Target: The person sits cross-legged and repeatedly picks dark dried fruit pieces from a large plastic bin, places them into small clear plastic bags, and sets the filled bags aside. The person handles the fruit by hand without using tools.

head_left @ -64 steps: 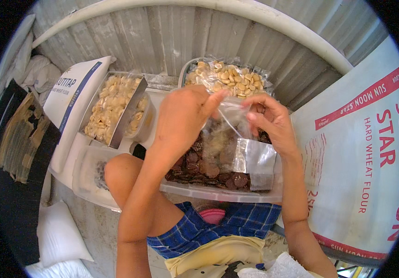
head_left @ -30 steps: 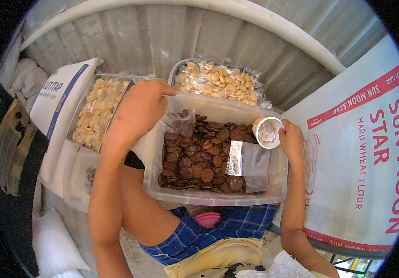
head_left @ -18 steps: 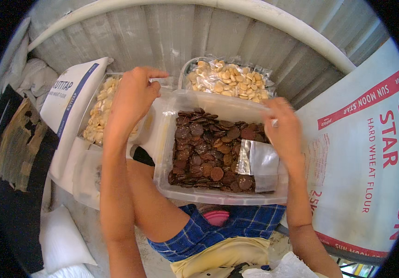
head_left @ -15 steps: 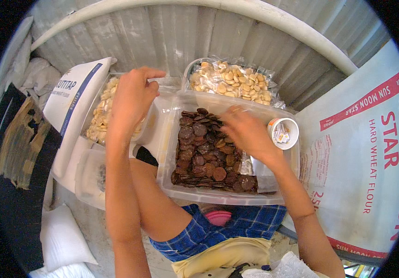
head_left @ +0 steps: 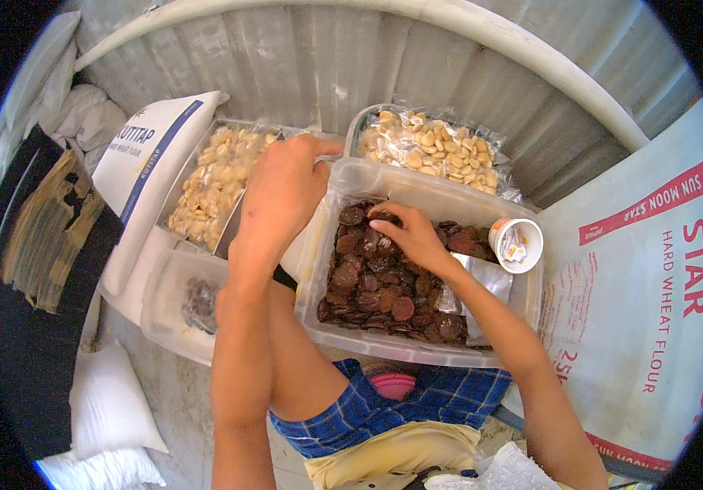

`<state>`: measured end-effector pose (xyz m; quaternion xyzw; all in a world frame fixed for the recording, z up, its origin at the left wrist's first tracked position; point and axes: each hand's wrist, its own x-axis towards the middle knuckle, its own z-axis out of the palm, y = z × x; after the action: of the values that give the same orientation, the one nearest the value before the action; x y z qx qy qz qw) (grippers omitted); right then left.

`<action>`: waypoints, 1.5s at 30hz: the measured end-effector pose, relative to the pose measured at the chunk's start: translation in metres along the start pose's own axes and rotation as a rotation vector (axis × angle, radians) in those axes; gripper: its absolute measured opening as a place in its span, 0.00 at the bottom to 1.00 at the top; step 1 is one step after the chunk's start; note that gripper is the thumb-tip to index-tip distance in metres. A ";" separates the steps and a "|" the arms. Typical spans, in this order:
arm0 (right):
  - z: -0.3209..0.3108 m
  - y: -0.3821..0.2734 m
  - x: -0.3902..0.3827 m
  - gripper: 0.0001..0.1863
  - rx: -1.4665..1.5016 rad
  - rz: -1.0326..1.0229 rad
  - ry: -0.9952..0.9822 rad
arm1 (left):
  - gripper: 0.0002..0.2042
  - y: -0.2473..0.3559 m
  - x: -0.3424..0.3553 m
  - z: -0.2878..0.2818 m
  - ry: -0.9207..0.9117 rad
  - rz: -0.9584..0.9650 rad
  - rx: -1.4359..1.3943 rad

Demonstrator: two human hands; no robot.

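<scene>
1. Brown biscuits (head_left: 384, 286), round and dark, fill a clear plastic tub (head_left: 417, 189) resting just beyond the person's knees.
2. Reaching into the far left part of the tub, the right hand (head_left: 411, 234) has its fingers curled together and its fingertips pressed down on the biscuits; whether it has actually picked one up cannot be told.
3. At the tub's far left corner, the left hand (head_left: 280, 200) lies loosely open over the rim, index finger stretched out along the edge.
4. A small white paper cup (head_left: 516, 243) sits at the tub's right rim, and a silvery plastic bag (head_left: 482, 282) lies on the biscuits near it.
5. Pale biscuits show in a clear bag (head_left: 437, 149) behind the tub and in a tray (head_left: 213, 180) to its left.
6. Large white flour sacks stand on both sides, one (head_left: 149, 167) on the left, one (head_left: 654, 294) on the right.
7. Another clear box (head_left: 180, 304) with a few dark biscuits sits lower left.
</scene>
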<state>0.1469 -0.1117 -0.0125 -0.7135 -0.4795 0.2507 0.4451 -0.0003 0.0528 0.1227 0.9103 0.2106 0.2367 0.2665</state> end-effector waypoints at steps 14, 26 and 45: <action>-0.035 0.013 -0.031 0.17 1.197 0.381 -0.170 | 0.15 -0.003 -0.002 0.008 -0.107 -0.054 0.093; -0.015 -0.009 -0.033 0.13 0.585 0.384 -0.081 | 0.13 0.004 -0.004 0.009 -0.106 -0.106 0.012; 0.018 -0.013 -0.034 0.17 -0.321 -0.061 0.045 | 0.14 0.006 -0.007 0.010 -0.058 -0.016 0.050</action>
<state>0.1128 -0.1333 -0.0126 -0.7660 -0.5247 0.1416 0.3435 0.0015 0.0407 0.1171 0.9214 0.2160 0.2027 0.2515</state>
